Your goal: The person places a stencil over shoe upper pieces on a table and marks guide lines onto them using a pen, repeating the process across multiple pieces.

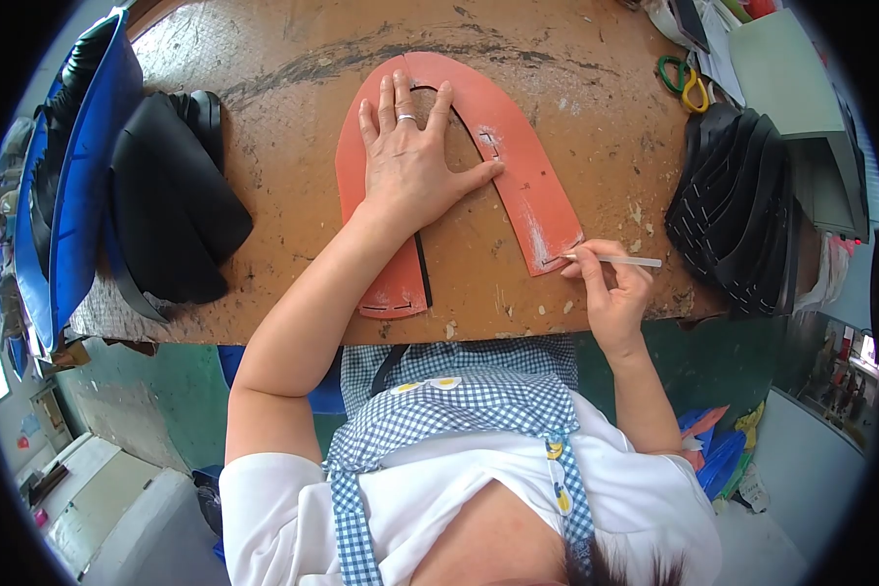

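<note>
One orange curved piece (527, 186) under left hand (407, 161), fingers spread flat, one pen (637, 261) pinched in right hand (611, 285), fingers bent.

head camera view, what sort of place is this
Most likely a small workshop for marking flat, leather-like pieces by hand: there is a scuffed wooden worktable, an orange U-shaped template lying on it, and a pile of black pieces with white marks.
</note>
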### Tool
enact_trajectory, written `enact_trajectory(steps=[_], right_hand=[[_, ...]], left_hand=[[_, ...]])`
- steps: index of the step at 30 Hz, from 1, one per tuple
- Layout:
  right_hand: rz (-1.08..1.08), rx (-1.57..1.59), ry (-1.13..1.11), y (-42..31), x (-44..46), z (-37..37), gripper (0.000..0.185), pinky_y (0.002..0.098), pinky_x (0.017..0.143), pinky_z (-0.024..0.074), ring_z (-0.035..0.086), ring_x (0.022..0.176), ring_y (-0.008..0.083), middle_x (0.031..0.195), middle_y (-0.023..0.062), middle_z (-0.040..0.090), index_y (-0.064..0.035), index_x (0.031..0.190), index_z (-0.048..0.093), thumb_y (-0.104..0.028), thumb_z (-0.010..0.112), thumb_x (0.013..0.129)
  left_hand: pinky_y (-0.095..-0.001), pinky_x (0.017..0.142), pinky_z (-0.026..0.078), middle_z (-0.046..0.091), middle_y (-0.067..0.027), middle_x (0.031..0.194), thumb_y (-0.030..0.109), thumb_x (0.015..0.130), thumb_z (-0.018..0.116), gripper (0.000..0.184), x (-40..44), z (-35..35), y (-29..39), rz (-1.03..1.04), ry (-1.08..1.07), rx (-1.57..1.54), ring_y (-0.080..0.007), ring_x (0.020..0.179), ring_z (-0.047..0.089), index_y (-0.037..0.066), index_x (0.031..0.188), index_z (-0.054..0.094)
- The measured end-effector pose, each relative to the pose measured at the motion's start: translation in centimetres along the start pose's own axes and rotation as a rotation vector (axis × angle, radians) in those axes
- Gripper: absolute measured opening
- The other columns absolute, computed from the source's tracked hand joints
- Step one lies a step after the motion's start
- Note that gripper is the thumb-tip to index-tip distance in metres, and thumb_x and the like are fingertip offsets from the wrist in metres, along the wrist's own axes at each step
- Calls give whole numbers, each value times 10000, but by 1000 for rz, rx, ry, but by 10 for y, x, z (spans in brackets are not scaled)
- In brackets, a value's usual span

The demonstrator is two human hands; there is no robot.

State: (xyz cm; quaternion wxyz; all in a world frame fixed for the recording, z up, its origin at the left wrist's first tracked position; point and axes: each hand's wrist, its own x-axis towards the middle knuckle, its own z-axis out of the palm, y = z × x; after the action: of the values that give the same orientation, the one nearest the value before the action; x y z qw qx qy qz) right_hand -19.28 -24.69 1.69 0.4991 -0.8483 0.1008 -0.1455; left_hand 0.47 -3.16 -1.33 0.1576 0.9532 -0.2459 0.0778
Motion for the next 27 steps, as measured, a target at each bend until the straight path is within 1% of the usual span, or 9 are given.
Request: enact_trajectory(steps=[7, 10, 11, 14, 16, 17, 20, 21, 27], right_hand=[[57, -2, 39, -4, 12, -10, 95, 278, 646, 631, 773, 740, 149, 859, 83, 770, 54, 1078, 734, -17, 686, 1037], [104, -145, -115, -19, 32, -22, 113, 275, 643, 624, 775, 738, 148, 887, 84, 785, 60, 1107, 738, -10, 684, 1035], [108, -40, -121, -21, 42, -21, 125, 271, 627, 598, 779, 759, 147, 919, 107, 797, 38, 1115, 749, -21, 663, 1047], [-69, -54, -140, -45, 90, 5, 141, 291, 669, 592, 784, 809, 163, 959, 131, 798, -2, 1119, 764, -6, 655, 1029], [-339, -80, -158, -29, 135, 44, 156, 327, 722, 597, 781, 835, 227, 982, 140, 790, -42, 1121, 773, -32, 674, 1001], [-386, -63, -165, -24, 156, 65, 147, 349, 748, 595, 768, 835, 260, 980, 133, 776, -50, 1109, 773, -57, 697, 984], [-528, -100, -208, -13, 205, 116, 113, 388, 779, 589, 737, 849, 299, 968, 105, 737, -70, 1051, 770, -128, 743, 957], [-568, -126, -225, -14, 212, 125, 108, 396, 782, 588, 728, 857, 302, 963, 95, 725, -76, 1029, 769, -151, 755, 953], [-543, -202, -266, -10, 222, 140, 112, 405, 796, 583, 713, 921, 278, 951, 57, 688, -97, 967, 761, -191, 800, 919]], left_hand=[[-608, 1315, 65, 235, -355, 1710, 824, 818, 710, 1120, 1, -1, 1, 0, -24, -13, -466, 1637, 134, 158, 1664, 403], [-608, 1315, 66, 224, -356, 1713, 826, 815, 707, 1132, 0, -3, 0, -9, -25, -3, -474, 1636, 130, 146, 1666, 398], [-610, 1315, 68, 221, -357, 1714, 827, 814, 707, 1137, 0, -3, 1, -10, -23, -6, -477, 1635, 129, 142, 1667, 395], [-620, 1311, 79, 215, -360, 1715, 815, 807, 723, 1142, 0, -4, 1, -13, -13, -25, -491, 1629, 132, 128, 1659, 399], [-622, 1311, 82, 216, -358, 1715, 805, 802, 738, 1145, 0, -5, 3, -20, -18, -37, -490, 1628, 135, 125, 1656, 394], [-615, 1314, 78, 231, -349, 1712, 806, 768, 767, 1237, 1, -5, 3, -33, -35, -33, -485, 1628, 138, 50, 1653, 347], [-604, 1319, 78, 245, -342, 1706, 819, 739, 781, 1336, 1, 0, 1, -45, 9, -92, -477, 1629, 139, -35, 1642, 289], [-602, 1321, 69, 245, -338, 1707, 821, 718, 797, 1385, 1, -2, 2, -55, 8, -107, -471, 1631, 136, -86, 1624, 272], [-557, 1310, 188, 314, -325, 1663, 566, 745, 917, 1207, 0, -12, -6, -81, 97, -389, -472, 1594, 222, -70, 1587, 332]])
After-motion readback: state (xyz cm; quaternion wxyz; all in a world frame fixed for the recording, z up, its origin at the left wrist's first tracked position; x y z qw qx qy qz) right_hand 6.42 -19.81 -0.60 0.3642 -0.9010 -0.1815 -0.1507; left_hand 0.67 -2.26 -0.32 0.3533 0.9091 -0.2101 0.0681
